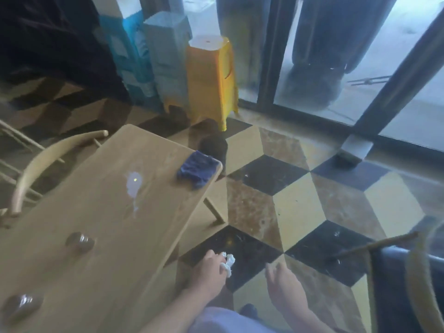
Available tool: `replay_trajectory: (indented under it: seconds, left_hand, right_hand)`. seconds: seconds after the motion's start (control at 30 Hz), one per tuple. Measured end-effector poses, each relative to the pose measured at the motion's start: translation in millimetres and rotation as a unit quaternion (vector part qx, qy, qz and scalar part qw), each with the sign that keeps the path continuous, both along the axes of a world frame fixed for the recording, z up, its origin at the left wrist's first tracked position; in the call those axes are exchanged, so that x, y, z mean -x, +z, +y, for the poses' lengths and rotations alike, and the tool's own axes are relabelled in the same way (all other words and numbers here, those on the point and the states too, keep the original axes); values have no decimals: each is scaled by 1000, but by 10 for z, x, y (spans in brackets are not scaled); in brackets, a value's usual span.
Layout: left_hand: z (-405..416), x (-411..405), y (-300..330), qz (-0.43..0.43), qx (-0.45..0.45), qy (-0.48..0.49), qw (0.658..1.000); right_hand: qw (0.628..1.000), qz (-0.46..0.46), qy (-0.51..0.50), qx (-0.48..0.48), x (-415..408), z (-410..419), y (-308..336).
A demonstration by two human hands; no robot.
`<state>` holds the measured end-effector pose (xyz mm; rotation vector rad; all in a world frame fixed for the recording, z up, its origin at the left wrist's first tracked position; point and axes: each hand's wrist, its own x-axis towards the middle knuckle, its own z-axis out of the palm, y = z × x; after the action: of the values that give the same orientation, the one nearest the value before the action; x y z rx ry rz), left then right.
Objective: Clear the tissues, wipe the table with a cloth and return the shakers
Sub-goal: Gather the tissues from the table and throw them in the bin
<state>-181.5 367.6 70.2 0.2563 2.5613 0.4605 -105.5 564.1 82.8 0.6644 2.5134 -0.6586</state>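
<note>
Left hand (211, 267) fingers clamp crumpled tissues (228, 261): light, soft, compressible; bunch them whole. Right hand (283, 282) fingers apart, empty. Cloth (198, 171) lies limp on worktop (96, 236).

Cloth (198, 172) on table (101, 212) far corner; two shakers (80, 241) near left; stools (209, 80) beyond.

Crumpled white tissues (228, 261): pinched in my left hand (209, 270), held off the tabletop (101, 236) edge above the floor. Blue cloth (198, 170): bunched, lying at the tabletop's far corner, overhanging slightly. Two shakers (80, 241) (22, 306): blurred, metallic-topped, standing well apart near the tabletop's left side.
</note>
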Motion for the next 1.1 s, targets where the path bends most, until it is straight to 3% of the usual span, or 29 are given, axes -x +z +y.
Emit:
replay_trajectory:
  seconds: [0.3, 0.57, 0.67, 0.73, 1.0, 1.1]
  left_hand:
    - [948, 790, -78, -11, -41, -57, 997]
    - [1798, 2103, -223, -21, -97, -39, 994]
    - [1973, 2566, -206, -12, -111, -44, 993]
    - [2035, 2849, -229, -2, -114, -35, 993]
    - [2048, 3353, -325, 2, -133, 85, 988]
    - [2095, 3592, -337, 14, -96, 128, 987]
  right_hand:
    - [979, -88, -137, 122, 310, 784, -290]
    - [980, -98, -169, -25, 1079, 1701, -216]
    - [987, -63, -135, -62, 1429, 2010, -282]
    - [994, -63, -81, -41, 1703, 2147, -337]
    - [990, -34, -125, 64, 3154, 2477, -196]
    - [993, -50, -74, 77, 3679, 2616, -227]
